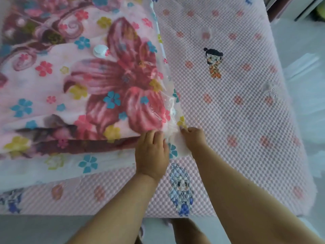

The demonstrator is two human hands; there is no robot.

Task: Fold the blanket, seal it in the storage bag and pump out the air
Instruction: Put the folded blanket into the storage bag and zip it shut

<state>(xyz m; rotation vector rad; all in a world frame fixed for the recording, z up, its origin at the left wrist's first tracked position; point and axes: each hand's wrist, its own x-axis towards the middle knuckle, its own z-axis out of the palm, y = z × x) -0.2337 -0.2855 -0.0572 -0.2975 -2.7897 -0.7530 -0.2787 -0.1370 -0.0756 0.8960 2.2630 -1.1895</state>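
Both hands [151, 152] [193, 137] apparently pinch the storage bag [173, 110] corner.

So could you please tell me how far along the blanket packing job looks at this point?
Done: the pink floral blanket lies folded inside the clear flower-printed plastic storage bag. In hand: the left hand and right hand work the bag's near corner, apparently at the seal. Left: finishing the seal and pumping air out through the white round valve.
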